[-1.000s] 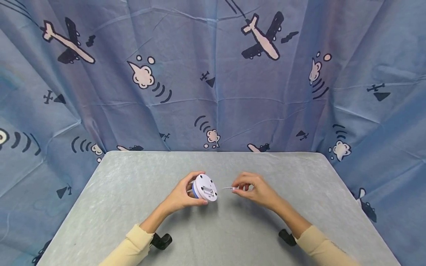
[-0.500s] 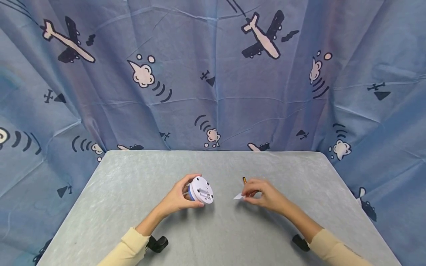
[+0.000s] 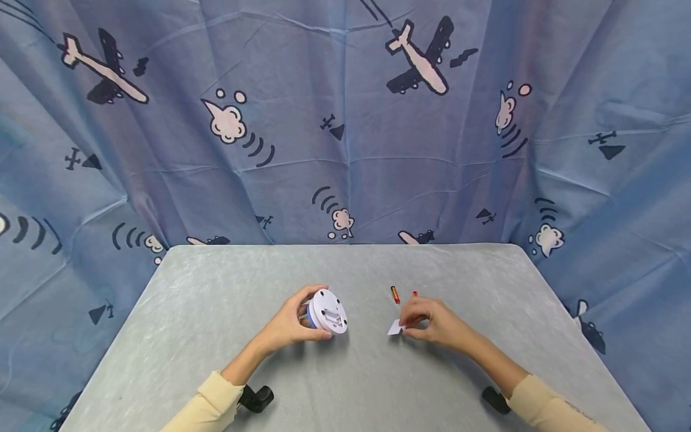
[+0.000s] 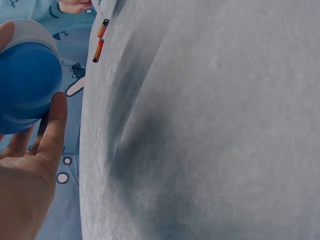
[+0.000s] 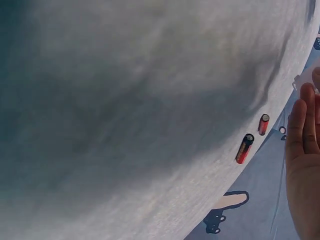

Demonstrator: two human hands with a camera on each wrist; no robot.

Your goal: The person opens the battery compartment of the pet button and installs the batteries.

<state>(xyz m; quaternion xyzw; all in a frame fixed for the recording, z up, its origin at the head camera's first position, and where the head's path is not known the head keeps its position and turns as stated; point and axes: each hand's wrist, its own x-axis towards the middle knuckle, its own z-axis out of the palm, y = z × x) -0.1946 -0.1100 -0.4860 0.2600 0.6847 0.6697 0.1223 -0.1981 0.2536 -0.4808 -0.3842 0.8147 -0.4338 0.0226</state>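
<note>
My left hand (image 3: 291,321) grips a round white-and-blue device (image 3: 333,307), its flat white base tilted to face me and right. A rectangular battery compartment without a cover shows in that base. In the left wrist view, the device's domed blue side (image 4: 30,85) rests among the fingers. My right hand (image 3: 434,324) pinches a small white battery cover (image 3: 396,327) just above the table. Behind that hand lie two red-and-black batteries, a nearer-left battery (image 3: 395,294) and another battery (image 3: 415,294) partly hidden by the fingers. In the right wrist view, the cover (image 5: 310,75) is only partly seen.
A pale grey cloth covers the table (image 3: 243,282). Behind it hangs a blue curtain (image 3: 302,90) printed with airplanes. Black wrist mounts, one a left mount (image 3: 258,398) and one a right mount (image 3: 495,400), sit at the forearms close over the table.
My right hand has moved right and lower with the cover, away from the device. The two batteries have come into sight behind it. The left hand has shifted slightly left with the device.
</note>
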